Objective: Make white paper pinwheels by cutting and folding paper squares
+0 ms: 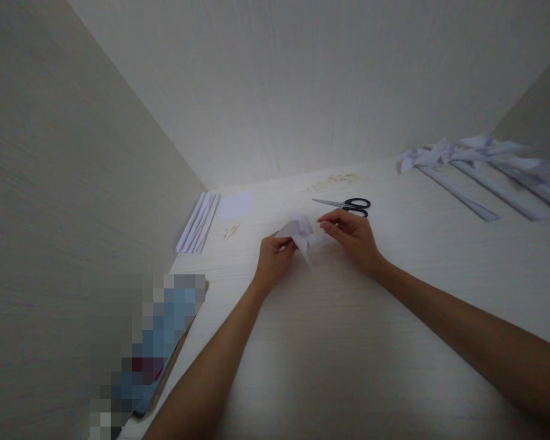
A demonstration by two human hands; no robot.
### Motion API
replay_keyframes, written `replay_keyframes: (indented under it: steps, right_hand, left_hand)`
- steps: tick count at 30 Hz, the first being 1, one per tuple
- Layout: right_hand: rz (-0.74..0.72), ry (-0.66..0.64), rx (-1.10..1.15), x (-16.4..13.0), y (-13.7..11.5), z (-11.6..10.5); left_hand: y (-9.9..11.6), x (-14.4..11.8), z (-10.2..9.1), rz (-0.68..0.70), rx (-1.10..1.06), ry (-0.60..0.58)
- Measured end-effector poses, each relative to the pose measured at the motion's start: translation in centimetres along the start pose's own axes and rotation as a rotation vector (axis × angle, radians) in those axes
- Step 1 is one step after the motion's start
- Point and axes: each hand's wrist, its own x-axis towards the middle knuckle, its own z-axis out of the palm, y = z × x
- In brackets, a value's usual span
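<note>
A white paper pinwheel [303, 234] with bent blades is pinched in my left hand [274, 260], above the table's middle. My right hand [352, 237] is just to the right of it, thumb and fingertips pressed together. Whatever may lie in that pinch is too small to make out. Scissors [355, 203] with black handles lie right behind my right hand. On the left, a few thin yellowish sticks [231, 231] rest near a square white paper sheet [237, 205].
Several rolled paper sticks [198, 223] lie by the left wall. At the back right are several paper pinwheels [433, 156] on paper sticks. Small pale pieces [337, 181] are scattered behind the scissors. A blurred-out flat object [165, 342] lies along the left edge.
</note>
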Motion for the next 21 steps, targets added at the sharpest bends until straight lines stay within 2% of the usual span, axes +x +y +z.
replay_keyframes:
  steps: [3,8,13,18,21]
  right_hand:
    - [-0.037,0.022,-0.027,0.03,0.07,0.01]
    - [-0.187,0.019,-0.214,-0.14,-0.07,0.04]
    - [-0.225,0.092,-0.277,-0.25,-0.35,0.01]
    - [-0.24,0.009,-0.244,-0.28,-0.55,0.11]
    - [-0.26,0.0,-0.24,-0.31,-0.74,0.13]
  left_hand:
    - [0.34,0.02,-0.21,0.054,0.045,0.059]
    - [0.92,0.03,-0.34,0.175,0.122,0.081]
    - [0.45,-0.01,-0.23,0.18,0.191,0.161]
    - [0.5,-0.22,-0.09,0.197,0.254,0.205]
    - [0.92,-0.46,-0.02,0.256,0.282,0.204]
